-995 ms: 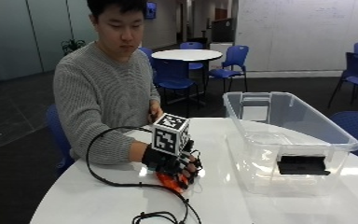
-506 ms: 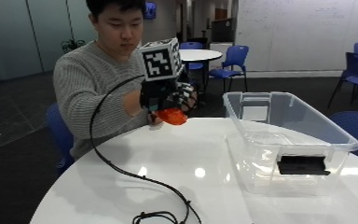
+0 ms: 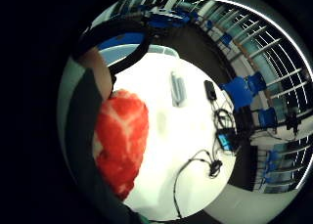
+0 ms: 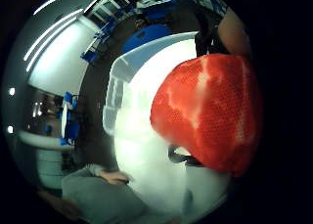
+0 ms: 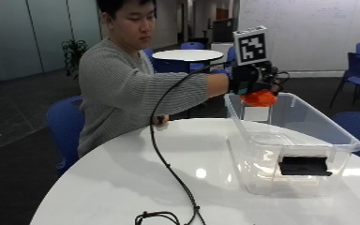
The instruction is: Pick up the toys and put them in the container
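My gloved right hand (image 5: 250, 79) holds a red toy with white marbling (image 5: 258, 98) in the air, just above the far left rim of the clear plastic container (image 5: 304, 140). The toy hangs under the palm, with the fingers curled round it. It fills much of the thumb side palm view as a red toy (image 4: 210, 111), with the container (image 4: 122, 92) below it. The little finger side view shows the toy (image 3: 121, 136) against the palm, above the white table (image 3: 186, 150). A black object (image 5: 303, 166) lies inside the container at its near end.
The round white table (image 5: 136, 173) carries the container on its right half. A black cable (image 5: 168, 173) runs from the hand down across the table to the front edge. The person's bare left hand (image 5: 160, 121) rests at the table's far edge. Blue chairs stand around.
The hand has lifted the red toy off the table near the person and carried it up and right, to above the container's far rim. The outside camera has also shifted.
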Demonstrator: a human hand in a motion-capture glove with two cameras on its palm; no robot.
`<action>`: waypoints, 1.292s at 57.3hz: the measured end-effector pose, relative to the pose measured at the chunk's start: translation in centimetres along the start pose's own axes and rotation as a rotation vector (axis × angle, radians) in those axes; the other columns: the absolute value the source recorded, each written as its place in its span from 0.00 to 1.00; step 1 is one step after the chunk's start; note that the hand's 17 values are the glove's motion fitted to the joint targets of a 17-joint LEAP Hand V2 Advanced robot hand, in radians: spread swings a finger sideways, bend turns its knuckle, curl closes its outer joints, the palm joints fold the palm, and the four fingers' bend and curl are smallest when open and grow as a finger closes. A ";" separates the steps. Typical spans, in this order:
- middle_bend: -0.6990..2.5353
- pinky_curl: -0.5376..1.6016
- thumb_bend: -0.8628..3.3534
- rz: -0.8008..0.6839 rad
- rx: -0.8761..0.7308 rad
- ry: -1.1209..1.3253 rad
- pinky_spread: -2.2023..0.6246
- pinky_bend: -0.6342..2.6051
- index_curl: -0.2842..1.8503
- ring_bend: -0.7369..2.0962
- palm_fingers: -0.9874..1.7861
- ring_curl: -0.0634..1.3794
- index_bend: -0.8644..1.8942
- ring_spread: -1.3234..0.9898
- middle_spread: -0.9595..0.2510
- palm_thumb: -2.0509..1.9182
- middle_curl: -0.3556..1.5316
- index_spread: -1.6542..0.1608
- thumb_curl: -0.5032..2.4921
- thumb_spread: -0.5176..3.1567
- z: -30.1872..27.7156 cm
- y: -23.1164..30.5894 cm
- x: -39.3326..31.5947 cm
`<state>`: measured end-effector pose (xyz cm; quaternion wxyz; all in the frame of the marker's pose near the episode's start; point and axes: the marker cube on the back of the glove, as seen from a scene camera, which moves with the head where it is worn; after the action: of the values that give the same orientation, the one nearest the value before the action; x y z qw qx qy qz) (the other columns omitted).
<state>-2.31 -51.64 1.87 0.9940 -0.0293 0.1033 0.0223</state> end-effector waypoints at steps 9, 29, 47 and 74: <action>0.47 0.47 0.23 -0.039 -0.061 -0.050 0.64 0.49 0.49 0.64 0.58 0.50 0.46 0.32 0.53 0.68 0.63 0.66 0.52 0.35 1.6 -4.4 -3.5; 0.39 0.50 0.19 -0.071 -0.347 -0.006 0.69 0.54 0.51 0.55 0.31 0.49 0.39 0.35 0.54 0.61 0.60 0.66 0.49 0.41 7.3 -4.2 -5.3; 0.26 0.43 0.20 -0.075 -0.367 -0.047 0.78 0.45 0.39 0.34 0.27 0.33 0.35 0.49 0.63 0.53 0.46 0.69 0.37 0.47 8.5 -2.5 -5.7; 0.27 0.41 0.20 -0.138 -0.105 -0.179 0.79 0.40 0.32 0.33 0.33 0.30 0.38 0.52 0.65 0.51 0.38 0.70 0.29 0.52 -4.8 19.6 4.6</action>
<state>0.23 -32.19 -4.78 0.9955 -0.0860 0.0104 -0.0383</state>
